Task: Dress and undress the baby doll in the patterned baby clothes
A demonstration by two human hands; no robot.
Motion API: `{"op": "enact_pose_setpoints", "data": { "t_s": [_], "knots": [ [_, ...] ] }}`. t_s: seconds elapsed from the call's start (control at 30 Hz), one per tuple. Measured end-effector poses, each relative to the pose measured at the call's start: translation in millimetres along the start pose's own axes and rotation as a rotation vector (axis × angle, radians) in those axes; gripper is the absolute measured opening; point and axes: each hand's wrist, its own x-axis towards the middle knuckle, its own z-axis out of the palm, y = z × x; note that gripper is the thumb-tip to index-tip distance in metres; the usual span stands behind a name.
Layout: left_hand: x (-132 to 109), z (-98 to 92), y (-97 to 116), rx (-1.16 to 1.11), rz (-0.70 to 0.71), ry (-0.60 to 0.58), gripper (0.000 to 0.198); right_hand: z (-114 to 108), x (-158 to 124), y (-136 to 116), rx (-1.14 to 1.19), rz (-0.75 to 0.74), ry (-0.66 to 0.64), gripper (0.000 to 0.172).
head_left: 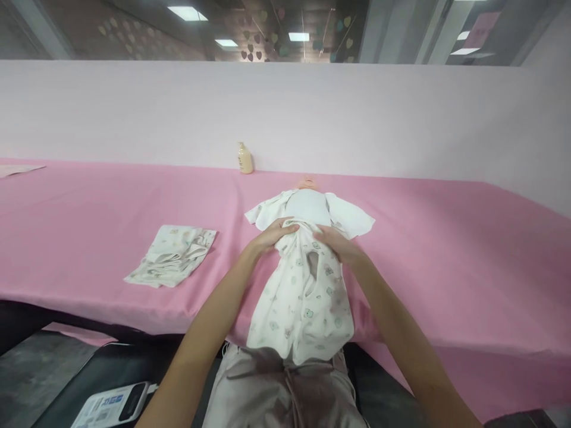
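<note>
A baby doll [307,183] lies on its back at the middle of the pink table, its head towards the wall. It wears a white top [307,205] with the sleeves spread to both sides. White baby pants [294,297] with a small print cover its lower body and hang over the table's front edge. My left hand [277,233] grips the left side of the waistband, thumb on top. On the other side, my right hand [335,241] holds the waistband, its fingers partly hidden by cloth. A slit between the pants' legs gapes on the right. The doll's legs are hidden.
Folded printed cloth [173,252] lies left of the doll on the pink tablecloth [446,267]. A pale yellow pump bottle [245,159] stands against the white wall [285,113]. At lower left, a phone-like white device [111,407] rests on a black seat [66,392].
</note>
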Motion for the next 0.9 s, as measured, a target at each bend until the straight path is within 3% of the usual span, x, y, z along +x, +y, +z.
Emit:
{"op": "enact_pose_setpoints", "data": {
  "t_s": [0.1, 0.3, 0.4, 0.47, 0.53, 0.63, 0.8, 0.9],
  "knots": [
    [-0.4, 0.0, -1.0, -0.04, -0.06, -0.032, 0.045, 1.8, -4.0, 2.2, -0.135, 0.112, -0.026, 0.038],
    [-5.9, -15.5, -0.4, -0.013, -0.246, -0.24, 0.045, 3.3, 5.7, 6.9, 0.236, 0.031, 0.168, 0.033],
    [-4.2, -16.6, -1.6, -0.063, -0.155, -0.106, 0.047, 10.1, 1.8, 2.7, 0.234, 0.045, 0.172, 0.033],
    [-1.6, -13.1, -3.7, -0.16, -0.041, 0.033, 0.048, 12.2, -3.4, 1.3, 0.152, 0.073, 0.108, 0.04],
    [1.0, -8.2, -6.5, -0.23, 0.008, 0.089, 0.047, 9.9, -7.2, 2.4, 0.042, 0.118, 0.004, 0.053],
    [2.3, -2.1, -9.5, -0.268, -0.048, 0.081, 0.045, 2.6, -6.3, 5.7, 0.008, 0.132, -0.024, 0.068],
    [-3.1, 0.8, -7.0, -0.172, -0.273, -0.081, 0.052, -1.3, 5.3, 6.1, 0.243, -0.066, 0.223, 0.042],
    [-4.9, 0.0, -4.6, -0.041, -0.257, -0.082, 0.057, -3.8, 7.5, 8.5, 0.203, -0.019, 0.227, 0.047]
  ]
}}
